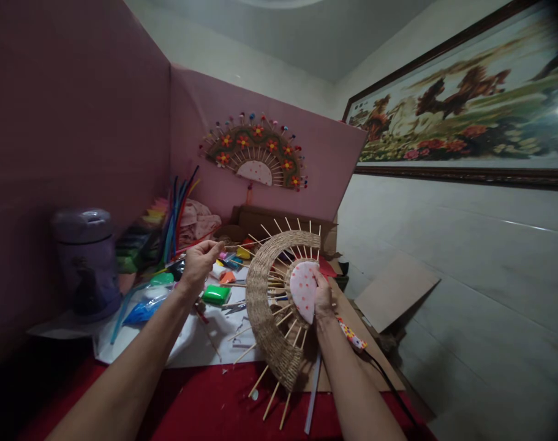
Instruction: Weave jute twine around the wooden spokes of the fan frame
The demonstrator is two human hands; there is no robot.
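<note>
My right hand is closed around the straight side of a white half-round piece with red dots, the centre of a handmade fan. Thin wooden sticks radiate from this centre through a wide curved band of woven tan cord. The fan is tilted on its side, its curved edge facing left. To the left of it, my left hand is raised with thumb and fingers pinched together. A thin tan strand runs from the fingertips toward the band; whether it is cord or stick is unclear.
A finished-looking flowered fan hangs on the pink board behind. Around the table lie a green clay packet, a blue packet, scissors, a flower-patterned glue gun with black cable, cardboard and a lilac flask.
</note>
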